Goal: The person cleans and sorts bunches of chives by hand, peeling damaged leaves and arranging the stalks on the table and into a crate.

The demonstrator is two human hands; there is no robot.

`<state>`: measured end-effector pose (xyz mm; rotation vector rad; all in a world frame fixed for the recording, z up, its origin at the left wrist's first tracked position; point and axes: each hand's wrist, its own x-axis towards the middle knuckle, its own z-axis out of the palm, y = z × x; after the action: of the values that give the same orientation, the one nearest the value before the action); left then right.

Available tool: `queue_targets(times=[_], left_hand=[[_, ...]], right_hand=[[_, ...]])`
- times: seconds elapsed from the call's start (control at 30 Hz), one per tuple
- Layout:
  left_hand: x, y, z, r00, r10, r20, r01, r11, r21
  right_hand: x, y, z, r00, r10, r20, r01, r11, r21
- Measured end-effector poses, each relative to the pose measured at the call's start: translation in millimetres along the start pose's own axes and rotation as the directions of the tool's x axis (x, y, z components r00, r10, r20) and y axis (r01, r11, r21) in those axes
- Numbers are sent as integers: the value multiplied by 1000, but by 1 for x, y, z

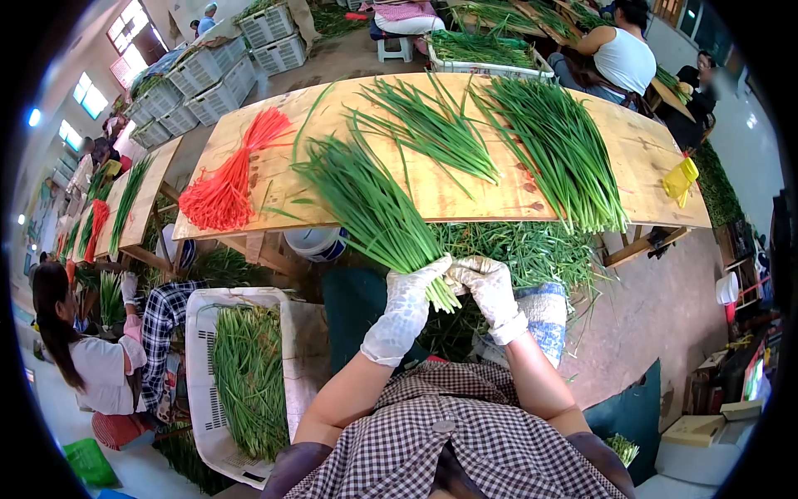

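Observation:
In the head view, my left hand [409, 303], in a whitish glove, is closed around a bunch of garlic chives [374, 212] near its pale stem ends. The leaves of this bunch fan out up and left over the table edge. My right hand [490, 293], gloved too, has its fingers curled and pinched at the stems beside the left hand; the exact stalks between its fingertips are partly hidden. On the wooden table [332, 108] lie a smaller loose pile of chives [440, 137] and a large thick pile [565, 154]. A bundle of red ties [229, 187] rests at the left.
A white crate of chives [195, 333] stands at my left. Cut leaves [524, 249] are heaped under the table, near a white bucket [316, 243]. A yellow object [680, 179] sits at the table's right end. Other people work at the left and far side.

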<state>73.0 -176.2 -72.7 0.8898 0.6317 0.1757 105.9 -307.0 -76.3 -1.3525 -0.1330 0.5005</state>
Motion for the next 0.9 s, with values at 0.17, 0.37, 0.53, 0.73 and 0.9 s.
queue_targets(times=[0.17, 0.37, 0.53, 0.73, 0.9], left_hand=[[5, 23, -1, 948, 312, 59, -301, 942, -145], [-4, 54, 1, 891, 290, 350, -161, 921, -354], [5, 36, -7, 936, 140, 323, -35, 951, -308], [8, 46, -23, 966, 186, 179, -122, 940, -318], [16, 28, -29, 985, 120, 125, -84, 961, -265]], right_hand=[[-14, -13, -11, 993, -37, -110, 36, 999, -10], [45, -86, -29, 738, -669, -93, 51, 192, -980], [145, -86, -59, 832, -552, -47, -172, -177, -969], [53, -103, -16, 969, -119, -217, -38, 795, -606], [11, -43, -7, 996, 12, -85, -18, 998, -68]])
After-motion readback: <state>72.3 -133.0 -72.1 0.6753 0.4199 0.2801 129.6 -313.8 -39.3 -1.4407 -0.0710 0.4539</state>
